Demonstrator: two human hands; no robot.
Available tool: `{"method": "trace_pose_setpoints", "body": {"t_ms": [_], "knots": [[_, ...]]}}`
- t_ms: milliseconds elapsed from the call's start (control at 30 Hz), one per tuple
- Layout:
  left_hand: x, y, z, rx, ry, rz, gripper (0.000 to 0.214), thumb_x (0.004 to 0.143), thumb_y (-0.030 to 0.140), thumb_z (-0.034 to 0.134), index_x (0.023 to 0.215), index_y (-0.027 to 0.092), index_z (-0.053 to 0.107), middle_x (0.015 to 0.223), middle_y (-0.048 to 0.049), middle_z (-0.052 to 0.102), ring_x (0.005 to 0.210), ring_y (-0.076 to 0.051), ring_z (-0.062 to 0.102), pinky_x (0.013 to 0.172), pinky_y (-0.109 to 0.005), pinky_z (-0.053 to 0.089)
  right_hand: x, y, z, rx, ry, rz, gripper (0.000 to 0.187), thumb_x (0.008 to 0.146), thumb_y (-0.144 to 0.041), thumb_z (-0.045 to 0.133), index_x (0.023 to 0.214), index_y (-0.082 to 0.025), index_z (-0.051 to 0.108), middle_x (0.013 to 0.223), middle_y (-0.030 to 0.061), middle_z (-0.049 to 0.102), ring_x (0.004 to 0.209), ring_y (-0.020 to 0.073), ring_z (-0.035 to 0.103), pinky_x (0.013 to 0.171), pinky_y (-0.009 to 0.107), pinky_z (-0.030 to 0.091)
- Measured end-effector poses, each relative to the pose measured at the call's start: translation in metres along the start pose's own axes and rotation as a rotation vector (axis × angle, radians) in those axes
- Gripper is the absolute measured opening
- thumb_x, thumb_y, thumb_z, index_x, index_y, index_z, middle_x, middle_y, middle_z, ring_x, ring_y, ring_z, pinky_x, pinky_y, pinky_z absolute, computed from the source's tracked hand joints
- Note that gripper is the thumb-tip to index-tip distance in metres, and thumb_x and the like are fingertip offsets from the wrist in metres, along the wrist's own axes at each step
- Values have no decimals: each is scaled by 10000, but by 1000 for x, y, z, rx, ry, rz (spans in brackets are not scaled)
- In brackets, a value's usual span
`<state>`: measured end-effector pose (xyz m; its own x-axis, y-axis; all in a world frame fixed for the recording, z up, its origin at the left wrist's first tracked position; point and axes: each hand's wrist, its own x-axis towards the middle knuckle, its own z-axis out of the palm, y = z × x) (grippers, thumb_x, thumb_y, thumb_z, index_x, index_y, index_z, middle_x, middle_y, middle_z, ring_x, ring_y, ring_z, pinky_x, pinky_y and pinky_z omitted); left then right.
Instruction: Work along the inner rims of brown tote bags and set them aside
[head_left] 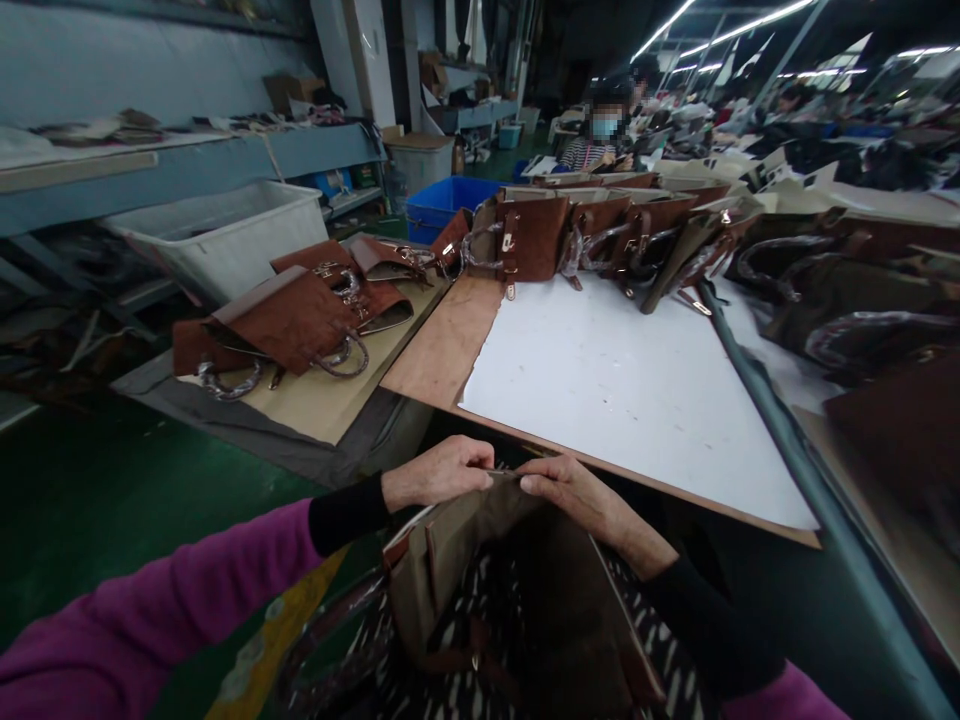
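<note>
An unfinished-looking brown handbag rests on my lap, its mouth gaping toward me and its drab lining showing. My left hand pinches the bag's upper edge at the far side, thumb against the fingers. Close beside it, my right hand grips the same edge between thumb and fingers. Only a small gap separates the two hands. A plastic-wrapped handle hangs at the bag's left side. Inside, the bag is dark and its bottom cannot be made out.
Ahead stands a worktable with a white sheet and brown handbags lined along its back. More handbags lie on a lower table at left. Beyond are a grey-white bin, a blue crate and a masked person.
</note>
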<state>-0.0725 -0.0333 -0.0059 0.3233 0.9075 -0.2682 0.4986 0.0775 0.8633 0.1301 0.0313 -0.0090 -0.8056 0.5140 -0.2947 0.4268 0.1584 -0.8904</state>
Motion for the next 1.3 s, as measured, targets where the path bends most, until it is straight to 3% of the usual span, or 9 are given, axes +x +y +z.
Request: {"method": "trace_pose_setpoints", "body": {"t_ms": [167, 300, 467, 667, 833, 1067, 1300], "knots": [[4, -1, 3, -164, -43, -34, 151, 687, 209, 513, 811, 125, 533, 654, 35, 496, 592, -99, 425, 526, -193, 296, 0, 4, 2, -2, 39, 48, 286, 813, -364, 468, 737, -142, 631, 643, -13, 535, 626, 124, 451, 594, 236, 345], [4, 0, 3, -206, -73, -50, 235, 714, 256, 515, 864, 107, 616, 728, 2, 568, 665, -121, 473, 606, -210, 335, 2, 7, 4, -18, 43, 63, 270, 800, -358, 478, 730, -148, 634, 638, -17, 530, 620, 121, 447, 601, 237, 349], [1, 5, 3, -187, -50, -132, 272, 730, 326, 505, 749, 93, 645, 593, 21, 498, 581, -110, 418, 535, -211, 285, 6, 4, 10, -122, 73, 89, 264, 799, -357, 464, 766, -166, 643, 649, -24, 525, 623, 117, 443, 596, 237, 338], [2, 9, 3, -175, -41, -166, 239, 684, 311, 530, 556, 109, 533, 503, 41, 365, 512, -86, 325, 469, -221, 206, 8, -4, 14, -130, 81, 87, 249, 783, -338, 469, 696, -164, 625, 606, -34, 489, 591, 106, 412, 564, 229, 311], [6, 4, 6, -110, -32, -136, 202, 674, 280, 516, 580, 108, 567, 504, 43, 365, 512, -85, 324, 467, -220, 207, 10, 0, 12, 38, 29, 26, 220, 758, -313, 509, 732, -144, 647, 659, -12, 538, 639, 122, 447, 613, 233, 354], [12, -5, 7, -187, -81, -166, 241, 673, 329, 537, 598, 104, 583, 496, 45, 368, 492, -82, 318, 468, -215, 230, 14, 2, 17, -35, 119, 122, 212, 753, -296, 493, 681, -152, 630, 595, -31, 512, 591, 112, 434, 579, 234, 335], [-5, -3, -12, -239, -141, -173, 361, 734, 429, 523, 802, 98, 650, 621, 9, 512, 554, -100, 409, 519, -204, 299, 15, 5, 18, -50, 151, 123, 240, 767, -319, 485, 751, -152, 656, 662, -11, 593, 650, 136, 504, 619, 246, 366]]}}
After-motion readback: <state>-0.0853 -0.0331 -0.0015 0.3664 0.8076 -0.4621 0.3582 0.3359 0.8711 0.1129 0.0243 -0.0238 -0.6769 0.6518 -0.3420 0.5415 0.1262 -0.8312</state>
